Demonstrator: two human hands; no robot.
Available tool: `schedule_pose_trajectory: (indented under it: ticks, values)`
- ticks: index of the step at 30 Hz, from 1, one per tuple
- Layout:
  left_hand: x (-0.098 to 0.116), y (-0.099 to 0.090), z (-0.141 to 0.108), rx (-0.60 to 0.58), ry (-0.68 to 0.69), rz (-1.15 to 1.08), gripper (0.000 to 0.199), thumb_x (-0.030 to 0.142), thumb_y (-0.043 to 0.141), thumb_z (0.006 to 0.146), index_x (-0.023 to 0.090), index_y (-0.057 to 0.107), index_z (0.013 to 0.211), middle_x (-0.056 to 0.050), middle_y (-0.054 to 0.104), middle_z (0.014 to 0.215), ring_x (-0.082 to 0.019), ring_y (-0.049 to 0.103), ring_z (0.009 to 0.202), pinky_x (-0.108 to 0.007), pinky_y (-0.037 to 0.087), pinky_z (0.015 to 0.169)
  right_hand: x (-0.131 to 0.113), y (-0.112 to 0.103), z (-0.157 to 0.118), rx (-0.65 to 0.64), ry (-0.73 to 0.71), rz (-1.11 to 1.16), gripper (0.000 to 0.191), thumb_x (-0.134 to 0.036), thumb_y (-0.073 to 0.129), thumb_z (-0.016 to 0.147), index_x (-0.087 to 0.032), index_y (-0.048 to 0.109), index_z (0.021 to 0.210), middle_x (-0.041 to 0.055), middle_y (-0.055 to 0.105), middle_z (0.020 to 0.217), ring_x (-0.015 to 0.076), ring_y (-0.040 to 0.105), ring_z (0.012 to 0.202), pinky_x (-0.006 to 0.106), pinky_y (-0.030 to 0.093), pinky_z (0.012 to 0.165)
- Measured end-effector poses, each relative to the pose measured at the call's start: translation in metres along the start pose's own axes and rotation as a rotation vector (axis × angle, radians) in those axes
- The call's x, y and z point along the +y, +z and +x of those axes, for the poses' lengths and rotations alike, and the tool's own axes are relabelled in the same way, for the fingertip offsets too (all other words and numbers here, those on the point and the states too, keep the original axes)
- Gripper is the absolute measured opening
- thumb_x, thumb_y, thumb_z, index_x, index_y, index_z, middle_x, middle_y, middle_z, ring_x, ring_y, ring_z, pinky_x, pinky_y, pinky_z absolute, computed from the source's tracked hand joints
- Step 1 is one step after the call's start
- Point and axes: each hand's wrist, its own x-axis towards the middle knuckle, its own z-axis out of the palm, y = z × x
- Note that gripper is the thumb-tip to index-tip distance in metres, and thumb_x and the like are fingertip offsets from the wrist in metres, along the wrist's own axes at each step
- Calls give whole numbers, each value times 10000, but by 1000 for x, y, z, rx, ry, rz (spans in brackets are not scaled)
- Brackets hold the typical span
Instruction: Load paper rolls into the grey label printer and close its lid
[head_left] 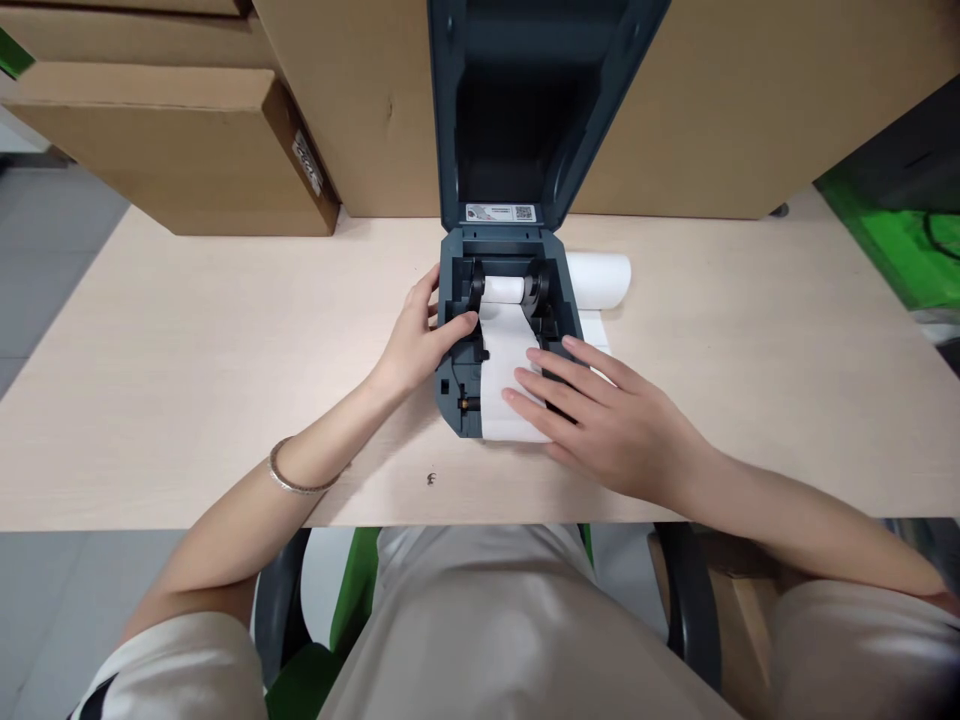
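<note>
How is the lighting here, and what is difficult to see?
Head view: the paper is brightly lit, almost without detail; head view: dark shade inside the lid; head view: soft shadow on the table beside the left arm; head view: print on the label too small to read.

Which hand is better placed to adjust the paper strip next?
Probably the right hand: its fingers reach over the paper strip, while the left hand clasps the side of the open printer.
</note>
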Motion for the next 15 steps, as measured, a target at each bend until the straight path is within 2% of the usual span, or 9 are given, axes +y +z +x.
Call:
schedule_pose_trajectory:
  ticks: [2, 5, 9, 12, 14, 15]
  values:
    - [-2, -1, 1, -3, -1, 5, 779, 398, 874, 869, 301, 641, 1606, -112, 637, 1707, -375, 694, 1459, -563, 625, 1257, 0, 3, -8, 42, -32, 48, 365, -77, 508, 1134, -125, 820, 1317, 69, 897, 1288, 216, 809, 1269, 390, 643, 1216]
    - [-7, -1, 3, 5, 13, 15, 799, 384, 866, 866, 305, 628, 1624, -114, 624, 1707, -368, 689, 1451, -566, 617, 1269, -1, 7, -22, 54, -74, 138, 409, -46, 524, 1094, -100, 801, 1390, 109, 870, 1345, 200, 765, 1308, 370, 604, 1258]
    - [-15, -1, 5, 20, 44, 27, 798, 376, 840, 885, 332, 613, 1649, -114, 632, 1675, -359, 699, 1405, -582, 633, 1241, -3, 9, -31, 69, -151, 168, 415, -129, 507, 1107, -60, 801, 1392, 151, 858, 1339, 242, 756, 1273, 401, 600, 1233]
    - [-20, -1, 6, 15, 51, 38, 796, 385, 827, 908, 353, 593, 1668, -115, 634, 1662, -354, 710, 1371, -583, 650, 1208, -6, 8, -29, 106, -207, 146, 395, -173, 531, 1103, -72, 829, 1340, 152, 862, 1303, 238, 760, 1223, 393, 595, 1222]
    - [-22, -1, 5, 4, 69, 54, 789, 408, 821, 930, 360, 580, 1680, -118, 640, 1653, -353, 719, 1353, -578, 659, 1185, -7, 6, -25, 138, -238, 133, 349, -306, 575, 1150, -132, 862, 1242, 118, 869, 1276, 211, 758, 1191, 358, 586, 1239]
    - [-24, -2, 5, 3, 87, 64, 771, 432, 813, 950, 362, 579, 1681, -120, 648, 1644, -352, 725, 1345, -574, 661, 1176, -4, 5, -21, 157, -253, 150, 400, -414, 553, 1186, -168, 868, 1187, 92, 873, 1262, 196, 758, 1185, 339, 586, 1246]
